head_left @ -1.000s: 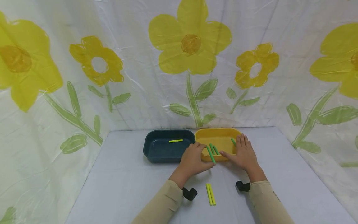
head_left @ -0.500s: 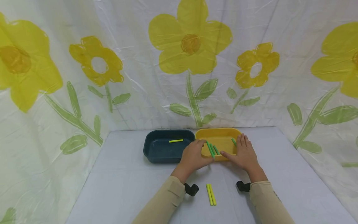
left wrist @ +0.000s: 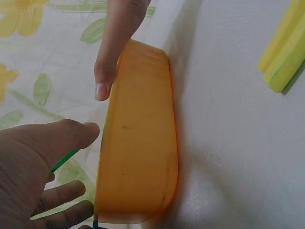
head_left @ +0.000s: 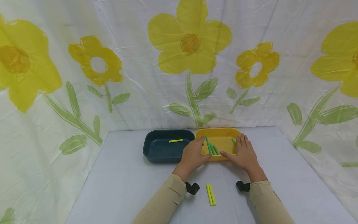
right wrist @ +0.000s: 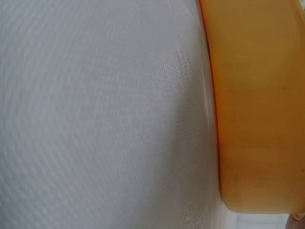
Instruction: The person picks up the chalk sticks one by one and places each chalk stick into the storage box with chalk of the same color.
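Here's the left hand [head_left: 193, 156], over the near left part of the yellow tray [head_left: 225, 142], pinching a green stick [head_left: 208, 145] nearly end to end: thumb at the near tip, a fingertip at the far one. Two loose green sticks [head_left: 215, 150] lie just beside it in the tray, another [head_left: 233, 142] over by the right wall. And the right hand [head_left: 245, 154]? Holding no stick: fingers straight along the tray's right side, thumb at the near rim, so I'd say it's steadying.

That stick looks light and stiff, chalk-like or plastic, I can't tell which. If it's brittle, squeezing along its length invites a snap or a sideways flick; a soft pinch at mid-length looks safer. Smooth and straight-sided, it could slip or roll. The tray seems thin, rigid plastic, easily nudged, best held by its rim.

On the desk [head_left: 120, 174], two yellow sticks [head_left: 213, 194] lie side by side, handiest across the middle.
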`<action>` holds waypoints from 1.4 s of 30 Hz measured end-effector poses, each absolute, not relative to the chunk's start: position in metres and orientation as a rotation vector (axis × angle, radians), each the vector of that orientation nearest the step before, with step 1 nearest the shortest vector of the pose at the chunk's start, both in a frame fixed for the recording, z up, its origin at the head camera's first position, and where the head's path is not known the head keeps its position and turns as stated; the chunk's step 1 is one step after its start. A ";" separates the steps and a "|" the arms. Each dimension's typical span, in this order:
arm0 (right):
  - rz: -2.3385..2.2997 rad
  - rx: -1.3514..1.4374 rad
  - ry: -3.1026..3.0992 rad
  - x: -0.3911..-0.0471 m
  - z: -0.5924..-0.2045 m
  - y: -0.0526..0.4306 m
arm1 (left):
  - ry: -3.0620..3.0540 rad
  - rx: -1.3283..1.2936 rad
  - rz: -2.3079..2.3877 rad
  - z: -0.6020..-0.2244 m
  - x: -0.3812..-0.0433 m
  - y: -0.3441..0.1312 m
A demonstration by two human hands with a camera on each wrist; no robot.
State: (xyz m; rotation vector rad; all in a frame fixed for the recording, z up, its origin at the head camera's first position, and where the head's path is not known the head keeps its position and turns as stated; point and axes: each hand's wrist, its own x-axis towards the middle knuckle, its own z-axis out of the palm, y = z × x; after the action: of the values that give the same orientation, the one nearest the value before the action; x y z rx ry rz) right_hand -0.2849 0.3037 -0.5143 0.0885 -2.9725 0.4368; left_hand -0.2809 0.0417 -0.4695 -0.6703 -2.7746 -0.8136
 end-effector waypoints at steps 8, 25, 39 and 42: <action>0.431 0.092 -2.969 -0.286 -0.515 0.303 | -2.774 -0.653 -0.750 -0.468 -0.281 0.042; 0.417 0.096 -2.959 -0.286 -0.513 0.303 | -2.818 -0.660 -0.706 -0.471 -0.285 0.042; 0.424 0.089 -2.968 -0.285 -0.512 0.303 | -2.828 -0.677 -0.767 -0.471 -0.284 0.039; 0.419 0.089 -2.967 -0.285 -0.513 0.303 | -2.821 -0.695 -0.785 -0.473 -0.284 0.037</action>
State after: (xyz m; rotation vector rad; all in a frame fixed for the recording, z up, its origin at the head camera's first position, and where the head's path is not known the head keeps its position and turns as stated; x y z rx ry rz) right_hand -0.2850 0.3034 -0.5128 0.0887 -2.9672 0.4186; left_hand -0.2837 0.0374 -0.4730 -0.6948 -2.8211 -0.7849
